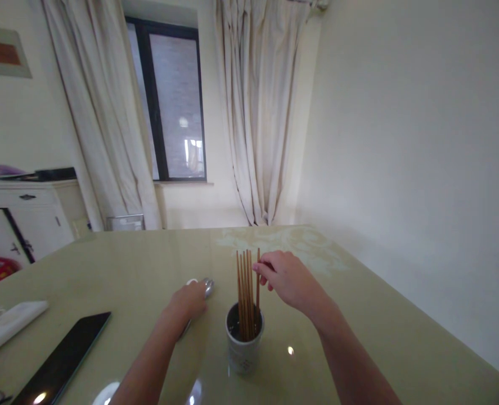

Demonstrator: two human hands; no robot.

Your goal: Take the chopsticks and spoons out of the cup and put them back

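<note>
A patterned, pale cup (243, 355) stands upright on the table, holding several wooden chopsticks (244, 292). To its right, my right hand (281, 275) pinches one chopstick (258, 289) near its top; the lower end is inside the cup. My left hand (189, 301), left of the cup, is closed over metal spoons at table height. A shiny spoon bowl (208, 287) sticks out past its fingers, and a thin handle shows below the palm. Most of the fingers of that hand are turned down and partly hidden.
A black tablet-like slab (66, 357) and a white object (10, 326) lie on the left of the glossy table (148, 264). A round white item (106, 394) is partly hidden by my left forearm. A wall (422, 197) runs along the right side.
</note>
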